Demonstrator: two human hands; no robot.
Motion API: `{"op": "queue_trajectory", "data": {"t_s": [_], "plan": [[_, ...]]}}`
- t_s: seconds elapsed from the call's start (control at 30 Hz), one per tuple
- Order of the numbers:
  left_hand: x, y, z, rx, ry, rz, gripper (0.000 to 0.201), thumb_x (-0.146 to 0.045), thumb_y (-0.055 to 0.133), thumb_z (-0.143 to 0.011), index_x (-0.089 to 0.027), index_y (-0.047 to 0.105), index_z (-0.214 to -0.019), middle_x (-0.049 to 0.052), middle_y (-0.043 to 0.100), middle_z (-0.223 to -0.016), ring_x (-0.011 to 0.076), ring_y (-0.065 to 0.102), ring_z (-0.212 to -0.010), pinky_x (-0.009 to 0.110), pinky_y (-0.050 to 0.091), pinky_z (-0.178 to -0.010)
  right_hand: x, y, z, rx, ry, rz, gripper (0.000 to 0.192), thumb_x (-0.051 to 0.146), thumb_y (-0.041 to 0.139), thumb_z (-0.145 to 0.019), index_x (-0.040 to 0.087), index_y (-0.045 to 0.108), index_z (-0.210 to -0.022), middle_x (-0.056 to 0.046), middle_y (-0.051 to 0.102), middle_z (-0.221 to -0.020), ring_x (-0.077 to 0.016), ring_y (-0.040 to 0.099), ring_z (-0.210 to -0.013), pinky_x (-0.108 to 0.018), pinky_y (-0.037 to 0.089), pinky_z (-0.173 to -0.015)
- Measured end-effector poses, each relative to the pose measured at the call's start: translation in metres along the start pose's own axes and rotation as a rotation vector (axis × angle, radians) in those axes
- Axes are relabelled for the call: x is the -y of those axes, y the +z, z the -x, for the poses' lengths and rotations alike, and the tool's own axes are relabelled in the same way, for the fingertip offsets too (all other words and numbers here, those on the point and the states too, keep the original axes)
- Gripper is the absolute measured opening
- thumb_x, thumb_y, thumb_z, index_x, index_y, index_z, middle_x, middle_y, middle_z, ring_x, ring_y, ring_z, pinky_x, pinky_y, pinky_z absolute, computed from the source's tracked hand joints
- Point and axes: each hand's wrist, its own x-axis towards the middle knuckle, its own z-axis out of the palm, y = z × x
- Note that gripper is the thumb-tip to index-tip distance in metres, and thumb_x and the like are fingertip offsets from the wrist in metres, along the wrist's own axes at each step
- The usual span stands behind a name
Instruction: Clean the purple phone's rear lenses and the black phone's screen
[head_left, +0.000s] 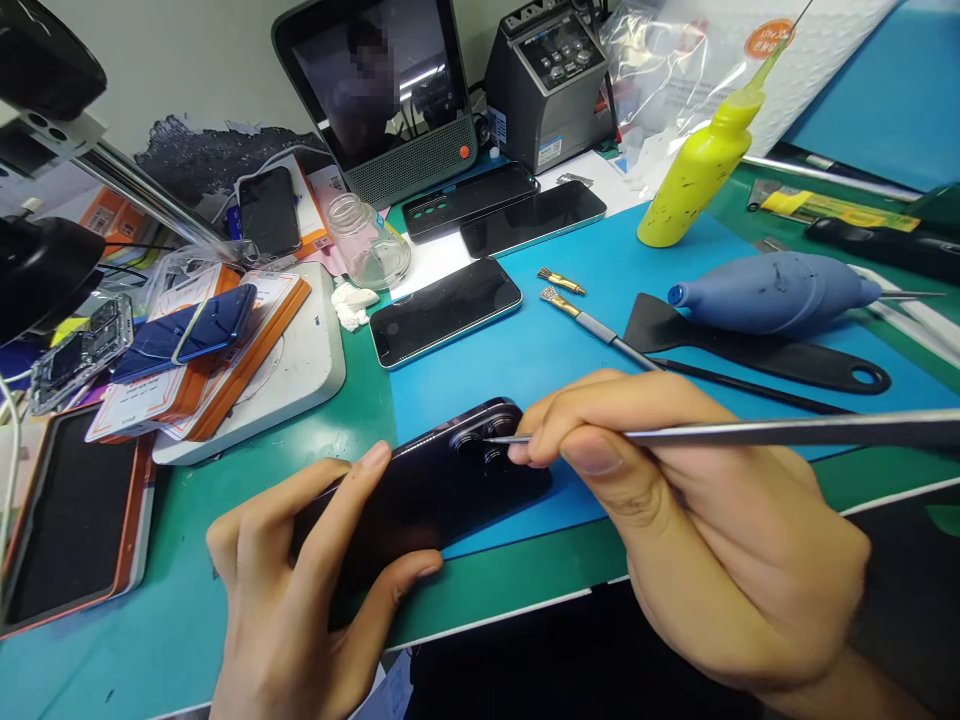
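A black smartphone [427, 510] is tilted back-side up above the front edge of the blue mat [465, 385]. My left hand [300, 570] grips its lower left end, thumb on the near side and fingers along the far edge. My right hand [697, 530] is closed in a pinch around slim metal tweezers [750, 430]. Their pointed tip reaches the rear camera lenses [480, 445] at the phone's upper corner; whether it touches the glass I cannot tell. Behind the phone, another smartphone [446, 310] lies screen up, partly on the mat.
Right of centre lie a metal-handled brush [600, 325], a black scraper [765, 345] and a blue air blower [780, 290]. A yellow needle bottle [697, 170] stands behind them. Left are stacked boxes [247, 350] on a white pad [322, 350]. A glass jar [367, 245] and a monitor [375, 90] stand at the back.
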Motion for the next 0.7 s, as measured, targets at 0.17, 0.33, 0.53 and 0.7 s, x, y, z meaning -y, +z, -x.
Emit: {"op": "queue_trajectory", "data": {"t_s": [0.17,0.33,0.53,0.7], "plan": [[-0.002,0.000,-0.001,0.022,-0.020,0.019,0.080,-0.027,0.076,-0.103,-0.031,0.036,-0.172,0.015,0.055,-0.140,0.0364,0.054,-0.121,0.049,0.041,-0.105,-0.002,-0.001,0.000,-0.007,0.014,0.003,0.030,0.055,0.075,-0.102,0.025,0.077,-0.108,-0.007,0.078,-0.098,-0.0259,0.078,-0.094,-0.039,0.069,-0.079],[0.000,-0.001,-0.002,0.053,-0.035,0.048,0.075,-0.035,0.074,-0.104,-0.027,0.040,-0.170,0.015,0.055,-0.143,0.0359,0.053,-0.127,0.047,0.040,-0.108,-0.004,-0.005,0.003,0.064,-0.008,-0.003,0.017,0.025,0.062,-0.111,0.021,0.077,-0.103,-0.002,0.077,-0.100,-0.0136,0.075,-0.090,-0.025,0.064,-0.085],[0.004,0.001,-0.003,0.108,-0.061,0.055,0.077,-0.043,0.072,-0.105,-0.026,0.037,-0.172,0.014,0.053,-0.146,0.0348,0.052,-0.131,0.046,0.041,-0.111,-0.007,-0.004,0.002,0.098,0.031,-0.018,0.013,0.019,0.066,-0.109,0.019,0.077,-0.103,0.002,0.078,-0.101,-0.0098,0.074,-0.091,-0.021,0.062,-0.086],[0.006,0.006,-0.002,0.143,-0.069,0.058,0.080,-0.046,0.069,-0.106,-0.024,0.033,-0.174,0.015,0.050,-0.149,0.0342,0.052,-0.136,0.045,0.045,-0.113,-0.015,-0.001,-0.002,0.154,0.035,0.046,0.018,0.023,0.063,-0.112,0.021,0.077,-0.101,0.002,0.080,-0.101,-0.0111,0.075,-0.092,-0.024,0.060,-0.088]]}}
